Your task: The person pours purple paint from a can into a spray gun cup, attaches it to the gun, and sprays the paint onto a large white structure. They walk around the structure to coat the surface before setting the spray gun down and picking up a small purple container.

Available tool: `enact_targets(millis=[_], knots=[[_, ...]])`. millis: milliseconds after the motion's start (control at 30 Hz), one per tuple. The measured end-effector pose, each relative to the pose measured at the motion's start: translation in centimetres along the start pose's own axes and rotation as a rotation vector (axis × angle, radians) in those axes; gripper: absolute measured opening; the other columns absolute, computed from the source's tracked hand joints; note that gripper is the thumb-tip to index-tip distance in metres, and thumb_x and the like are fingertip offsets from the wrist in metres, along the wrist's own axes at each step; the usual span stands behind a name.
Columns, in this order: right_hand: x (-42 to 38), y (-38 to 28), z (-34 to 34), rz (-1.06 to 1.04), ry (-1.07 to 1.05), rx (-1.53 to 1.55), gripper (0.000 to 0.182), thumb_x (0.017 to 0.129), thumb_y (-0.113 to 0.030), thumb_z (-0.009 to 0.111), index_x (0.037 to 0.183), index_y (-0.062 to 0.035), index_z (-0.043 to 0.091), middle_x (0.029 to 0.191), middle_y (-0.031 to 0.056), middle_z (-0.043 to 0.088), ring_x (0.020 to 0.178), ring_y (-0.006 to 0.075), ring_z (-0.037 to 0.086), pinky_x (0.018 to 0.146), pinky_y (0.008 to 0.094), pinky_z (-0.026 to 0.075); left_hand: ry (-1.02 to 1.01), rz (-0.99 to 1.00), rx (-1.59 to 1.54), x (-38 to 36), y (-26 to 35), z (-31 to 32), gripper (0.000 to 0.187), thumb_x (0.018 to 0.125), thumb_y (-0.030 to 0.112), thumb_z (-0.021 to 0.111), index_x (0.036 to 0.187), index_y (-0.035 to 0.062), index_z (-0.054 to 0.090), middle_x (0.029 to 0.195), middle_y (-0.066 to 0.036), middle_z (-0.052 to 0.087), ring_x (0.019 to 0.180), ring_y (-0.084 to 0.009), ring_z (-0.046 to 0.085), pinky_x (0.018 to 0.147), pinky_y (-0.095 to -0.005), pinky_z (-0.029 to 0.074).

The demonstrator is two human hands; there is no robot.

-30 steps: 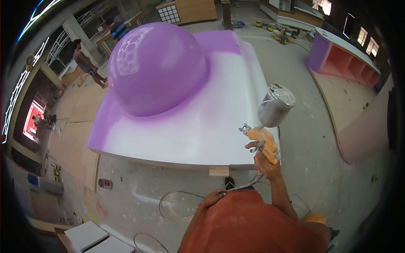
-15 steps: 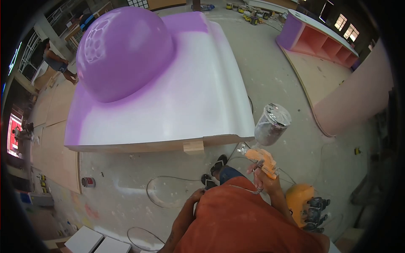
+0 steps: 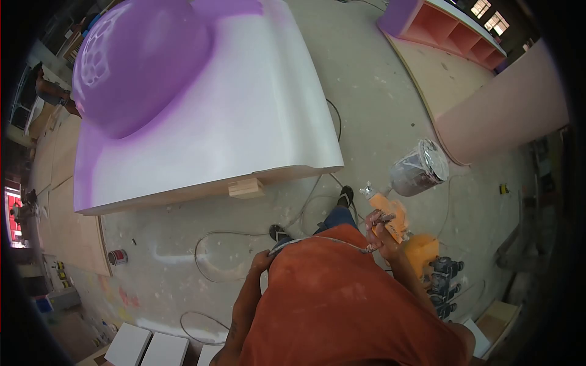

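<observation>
My right hand (image 3: 382,235) is wrapped round the handle of an orange spray gun (image 3: 391,215). Its paint-smeared clear cup (image 3: 420,168) is tilted to the right, and the nozzle points up and left. From the gun's base an air hose (image 3: 323,238) runs across my orange shirt to my left hand (image 3: 262,261), whose fingers are closed round it at my waist. Ahead stands a large white form (image 3: 256,116) with a purple dome (image 3: 143,67) on it; purple overspray tints the white around the dome. Neither hand touches this form.
Hose loops (image 3: 198,256) lie on the concrete floor. A wooden block (image 3: 246,188) is under the form's edge. An orange compressor (image 3: 421,253) is at my right, a paint can (image 3: 118,257) at left. A pink column (image 3: 506,116) stands right; another person (image 3: 52,93) is far left.
My view has shifted, so the form appears further left and higher. The spray gun's cup has tipped further right. The hose now stretches across my front between both hands. My feet have moved apart.
</observation>
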State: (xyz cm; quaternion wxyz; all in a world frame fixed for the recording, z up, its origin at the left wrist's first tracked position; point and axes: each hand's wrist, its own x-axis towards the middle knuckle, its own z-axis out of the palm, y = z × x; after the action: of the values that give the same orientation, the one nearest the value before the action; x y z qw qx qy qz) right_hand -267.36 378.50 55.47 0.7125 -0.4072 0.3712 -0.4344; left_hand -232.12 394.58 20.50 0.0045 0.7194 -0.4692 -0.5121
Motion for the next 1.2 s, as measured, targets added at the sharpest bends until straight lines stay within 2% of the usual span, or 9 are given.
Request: enact_targets(millis=[167,233,433,500,633,733,900,1100,1200], knots=[[2.5,-1.4,-6.5,-0.034,0.005,-0.020,0.036,0.094,-0.035,0.069,0.112,-0.0072,0.054,0.095,0.0050,0.057,0.051,0.0028,0.041,0.045,0.0192,0.036,0.010,-0.302,0.083,2.2,-1.3,5.8,0.060,0.089,0.054,0.052,0.113,0.0012,0.068,0.118,-0.024,0.067,0.116,-0.0390,0.061,0.098,-0.0483,0.047],[4.2,-2.1,-9.9,-0.027,0.051,-0.094,0.038,0.094,-0.036,0.068,0.111,-0.0045,0.054,0.092,0.0049,0.058,0.051,0.0033,0.042,0.046,0.0190,0.037,-0.038,-0.371,0.062,2.2,2.4,5.9,0.059,0.089,0.053,0.053,0.114,0.0026,0.069,0.122,-0.023,0.066,0.120,-0.0377,0.060,0.100,-0.0477,0.047],[13.6,-9.8,-18.7,0.008,-0.138,-0.190,0.023,0.097,-0.015,0.059,0.115,-0.0013,0.055,0.089,0.0048,0.061,0.054,0.0028,0.045,0.047,0.0198,0.037,-0.100,-0.464,-0.201,4.4,17.2,8.2,0.051,0.088,0.046,0.055,0.110,0.0022,0.071,0.104,-0.021,0.072,0.092,-0.0322,0.071,0.088,-0.0446,0.052],[16.7,-12.6,-21.7,0.035,-0.200,-0.247,0.022,0.094,-0.006,0.056,0.115,-0.0013,0.056,0.090,0.0051,0.062,0.054,0.0025,0.044,0.047,0.0197,0.036,0.083,-0.509,-0.449,3.7,23.0,10.4,0.047,0.087,0.042,0.056,0.109,0.0039,0.072,0.096,-0.019,0.073,0.079,-0.0286,0.070,0.081,-0.0426,0.054],[24.3,-19.2,-24.6,0.178,-0.327,-0.328,0.025,0.091,-0.003,0.057,0.116,-0.0035,0.057,0.090,0.0071,0.062,0.054,0.0030,0.044,0.048,0.0192,0.037,0.345,-0.584,-0.777,3.0,30.5,16.4,0.047,0.086,0.042,0.057,0.110,0.0040,0.072,0.098,-0.021,0.073,0.083,-0.0305,0.072,0.078,-0.0423,0.054],[30.7,-23.4,-24.8,0.184,-0.378,-0.284,0.027,0.092,-0.013,0.064,0.116,-0.0056,0.054,0.087,0.0099,0.060,0.052,0.0051,0.045,0.044,0.0191,0.037,0.515,-0.510,-0.865,2.8,34.8,20.3,0.051,0.085,0.044,0.058,0.112,0.0026,0.071,0.100,-0.022,0.073,0.087,-0.0336,0.072,0.079,-0.0436,0.054],[40.6,-29.6,-21.3,0.103,-0.420,-0.240,0.026,0.093,-0.022,0.064,0.112,-0.0072,0.055,0.086,0.0092,0.059,0.047,0.0051,0.042,0.039,0.0196,0.034,0.227,-0.680,-0.631,1.5,40.6,19.3,0.052,0.084,0.051,0.060,0.112,0.0083,0.072,0.107,-0.021,0.072,0.101,-0.0369,0.068,0.088,-0.0456,0.051],[46.2,-36.2,-16.3,0.058,-0.526,-0.321,0.024,0.094,-0.021,0.061,0.111,-0.0058,0.055,0.084,0.0078,0.057,0.042,0.0027,0.035,0.037,0.0185,0.029,0.180,-0.661,-0.628,5.3,43.6,20.6,0.050,0.084,0.051,0.061,0.111,0.0117,0.074,0.109,-0.017,0.072,0.108,-0.0357,0.066,0.094,-0.0450,0.049],[48.5,-38.0,-14.6,-0.005,-0.552,-0.396,0.024,0.094,-0.020,0.060,0.111,-0.0043,0.056,0.084,0.0079,0.058,0.040,0.0023,0.034,0.035,0.0180,0.029,0.310,-0.660,-0.663,8.2,45.4,22.1,0.051,0.085,0.049,0.062,0.116,0.0095,0.071,0.115,-0.017,0.070,0.110,-0.0349,0.065,0.095,-0.0449,0.050]])
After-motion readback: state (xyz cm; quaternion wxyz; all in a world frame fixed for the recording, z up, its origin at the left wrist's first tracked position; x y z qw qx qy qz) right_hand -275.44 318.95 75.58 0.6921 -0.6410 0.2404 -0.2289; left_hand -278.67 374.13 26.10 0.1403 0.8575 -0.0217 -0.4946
